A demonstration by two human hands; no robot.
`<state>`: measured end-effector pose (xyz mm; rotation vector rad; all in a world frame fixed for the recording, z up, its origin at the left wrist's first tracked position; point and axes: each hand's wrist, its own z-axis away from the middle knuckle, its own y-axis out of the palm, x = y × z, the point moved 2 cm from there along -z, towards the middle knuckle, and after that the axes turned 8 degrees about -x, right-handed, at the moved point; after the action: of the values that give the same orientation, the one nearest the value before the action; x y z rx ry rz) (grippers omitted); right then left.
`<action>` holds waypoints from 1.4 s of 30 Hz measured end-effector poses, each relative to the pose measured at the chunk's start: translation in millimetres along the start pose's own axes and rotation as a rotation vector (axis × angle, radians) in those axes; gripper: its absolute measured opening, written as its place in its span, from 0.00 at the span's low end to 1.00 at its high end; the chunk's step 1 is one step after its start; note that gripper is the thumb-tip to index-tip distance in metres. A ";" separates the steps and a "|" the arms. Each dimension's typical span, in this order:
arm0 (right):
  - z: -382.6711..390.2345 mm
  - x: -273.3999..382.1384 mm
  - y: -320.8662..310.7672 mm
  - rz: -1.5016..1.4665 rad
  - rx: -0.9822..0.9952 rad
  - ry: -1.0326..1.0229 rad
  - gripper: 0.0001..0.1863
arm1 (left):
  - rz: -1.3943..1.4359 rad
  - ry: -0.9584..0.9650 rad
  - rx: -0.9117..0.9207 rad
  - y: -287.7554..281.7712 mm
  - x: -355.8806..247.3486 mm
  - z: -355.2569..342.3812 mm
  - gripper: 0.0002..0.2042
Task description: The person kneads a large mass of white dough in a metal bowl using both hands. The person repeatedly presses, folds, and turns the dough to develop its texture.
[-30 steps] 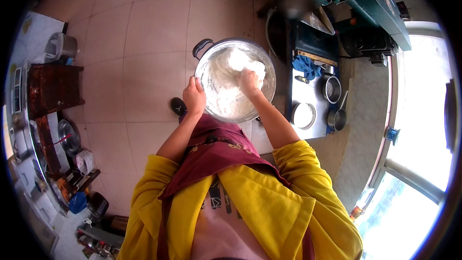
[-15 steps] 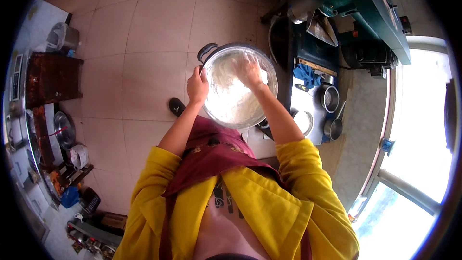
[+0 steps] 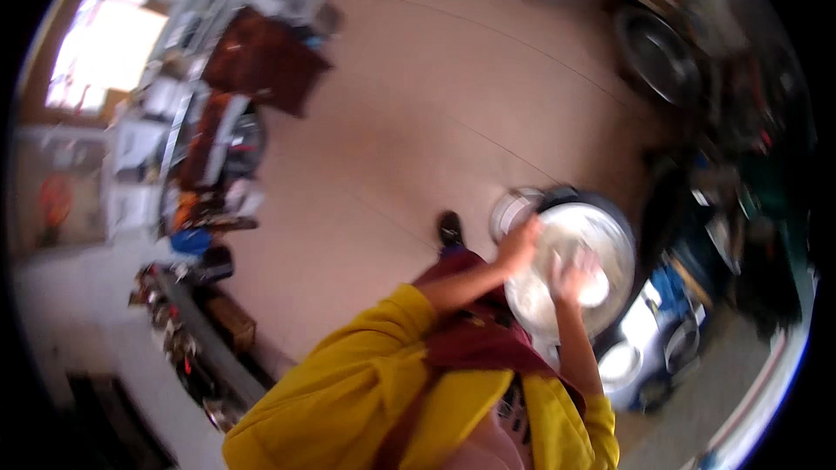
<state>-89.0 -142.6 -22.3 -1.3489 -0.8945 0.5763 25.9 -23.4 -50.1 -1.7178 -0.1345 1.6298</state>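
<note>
A round metal pot (image 3: 622, 242) with dark handles is right of centre, in front of my body. My left hand (image 3: 520, 246) is closed on its left rim, by the handle. Inside lies white, flour-like powder (image 3: 533, 294), spread over the bottom and smeared up the wall. My right hand (image 3: 575, 273) reaches into the pot, coated white, its fingers smeared by motion. Beside that hand sits a bright white lump (image 3: 596, 290); whether the fingers grip any of it I cannot tell.
A pale round container (image 3: 514, 209) stands just beyond the pot. Pans (image 3: 620, 364) and a blue cloth (image 3: 669, 289) lie on a surface at the right. A wide metal basin (image 3: 659, 54) is at the far right. A reddish-brown cabinet (image 3: 266, 59) stands left on the tiled floor (image 3: 392, 122).
The view has swung, so the pot and both hands now appear lower and further right. The left hand still holds the pot, and the right hand is still inside it. The picture is more blurred.
</note>
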 end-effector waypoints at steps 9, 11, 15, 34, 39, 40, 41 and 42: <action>-54.4 8.3 10.4 -0.014 -0.130 -0.189 0.25 | -0.022 0.024 -0.082 -31.0 -33.0 -2.1 0.11; -70.1 0.1 13.5 -0.061 -0.125 -0.208 0.23 | -0.006 0.011 -0.047 -30.4 -36.7 -4.2 0.11; -81.2 1.0 11.3 -0.142 -0.196 -0.255 0.20 | 0.022 0.016 -0.044 -33.3 -39.3 -5.5 0.10; -75.5 -25.4 -52.2 0.097 0.363 0.178 0.29 | -0.017 -0.132 -0.176 -17.7 -41.9 26.9 0.12; -47.5 -42.3 -52.0 -0.353 0.359 0.140 0.26 | -0.095 0.044 -0.475 -0.5 -44.8 61.9 0.13; -33.3 -48.2 -38.1 -0.305 0.313 0.099 0.21 | -0.103 0.203 -0.586 -7.5 -75.0 66.5 0.13; -17.4 -39.2 -45.0 -0.238 0.183 0.073 0.20 | -0.121 0.352 -0.715 -15.4 -96.5 69.0 0.14; -4.6 -31.3 -53.5 -0.168 0.049 0.051 0.19 | -0.083 0.447 -0.560 -15.9 -110.3 63.9 0.14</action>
<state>-110.1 -179.1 23.4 -1.2256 -0.9361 0.4300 -45.0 -44.6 54.9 -2.4206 -0.4700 1.1692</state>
